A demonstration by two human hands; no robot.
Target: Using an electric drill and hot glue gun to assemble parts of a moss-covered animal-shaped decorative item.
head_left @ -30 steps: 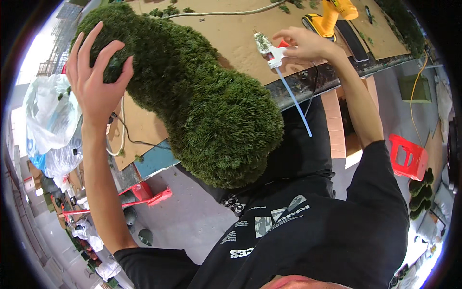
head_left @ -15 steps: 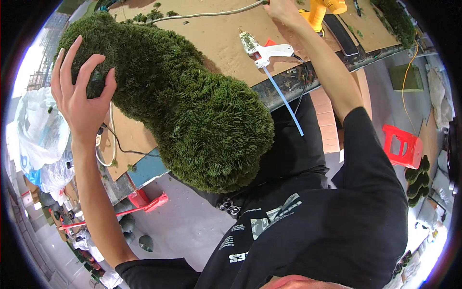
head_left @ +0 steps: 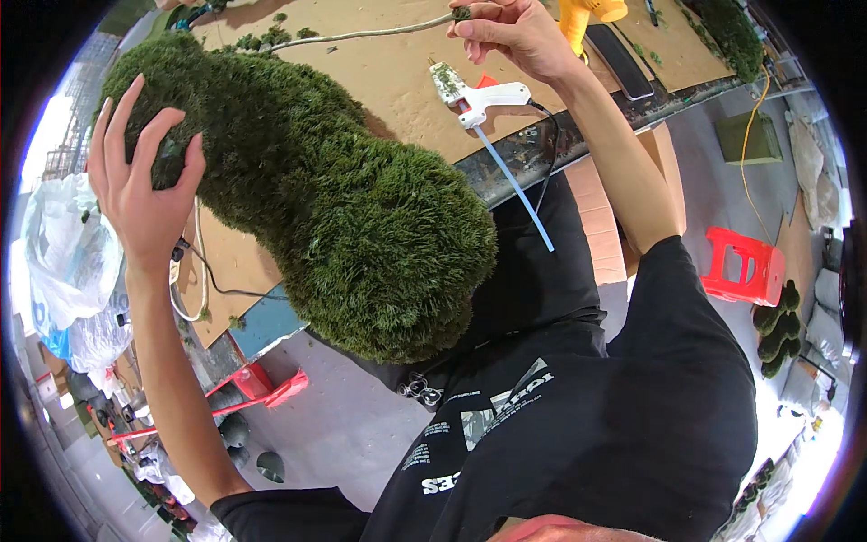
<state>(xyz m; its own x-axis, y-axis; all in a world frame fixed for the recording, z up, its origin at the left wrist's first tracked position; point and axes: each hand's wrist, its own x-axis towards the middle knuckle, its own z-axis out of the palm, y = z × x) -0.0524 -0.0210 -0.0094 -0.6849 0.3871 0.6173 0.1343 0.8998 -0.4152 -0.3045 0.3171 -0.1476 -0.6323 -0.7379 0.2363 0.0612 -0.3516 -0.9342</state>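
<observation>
A large, lumpy form covered in green artificial foliage (head_left: pixel 388 244) lies slanting from the table to my lap. Against its far-left end rests my left hand (head_left: pixel 149 185), with fingers spread and curved over the foliage. My right hand (head_left: pixel 519 36) is raised at the top of the view, pinching a small dark green tuft (head_left: pixel 461 14) between thumb and fingertips. Just below that hand, a white glue gun (head_left: pixel 474 98) lies on the table's cardboard, a long blue glue stick (head_left: pixel 515 190) jutting from it past the table edge. Green bits cling to the gun near its nozzle.
Loose green tufts (head_left: pixel 262 38) and a pale cable (head_left: pixel 379 34) lie on the cardboard (head_left: pixel 388 77). A phone (head_left: pixel 619 61) and a yellow tool (head_left: pixel 582 18) sit to the right. Plastic bags (head_left: pixel 72 253) hang left; a red stool (head_left: pixel 745 266) stands right.
My right hand has come down and left into fuller view, showing the green tuft in its fingertips. My left hand stays on the foliage form; the whole view has shifted slightly.
</observation>
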